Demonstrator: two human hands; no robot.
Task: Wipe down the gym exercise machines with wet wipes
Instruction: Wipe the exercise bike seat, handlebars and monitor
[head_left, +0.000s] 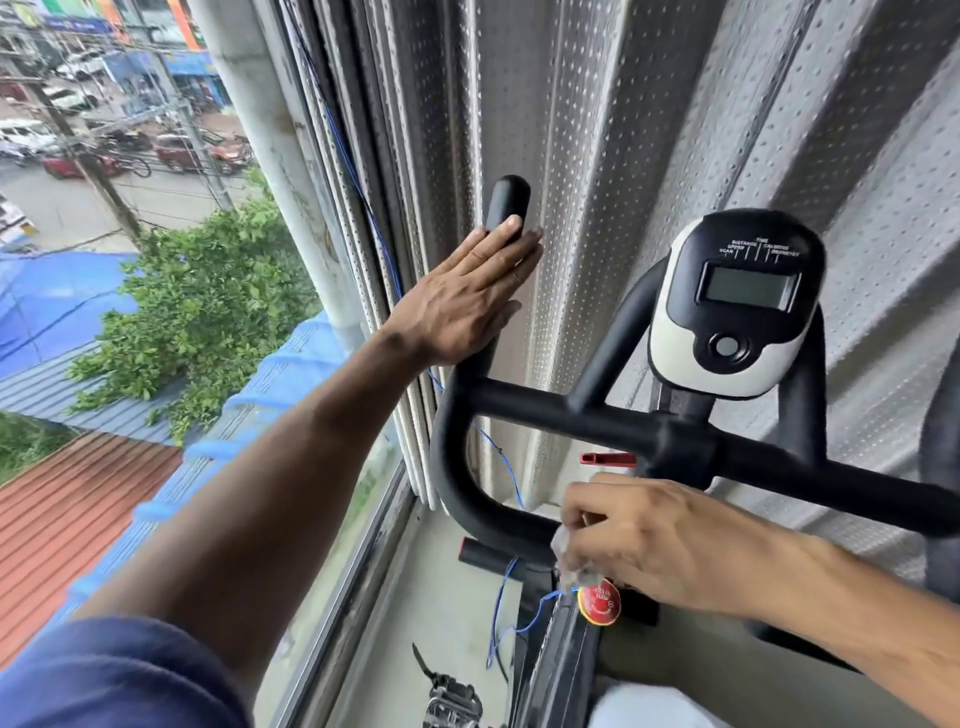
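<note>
Window-side exercise bike (623, 421), wet wipe (571, 558) pinched in right hand (670, 540) fingers (582, 512)

Bright, diffuse daylight enters from the window (156, 260) at left; the street outside is slightly hazy but not blown out. Soft sheen runs down the perforated blinds (571, 156). Black handlebar (571, 415) shows faint highlights, no hard shadows. Strong wide-angle distortion: window frame and blinds bow and lean toward the edges. Near sleeve (130, 675) and lower foreground soft; console screen (748, 288) lettering small, slightly blurred.
</note>
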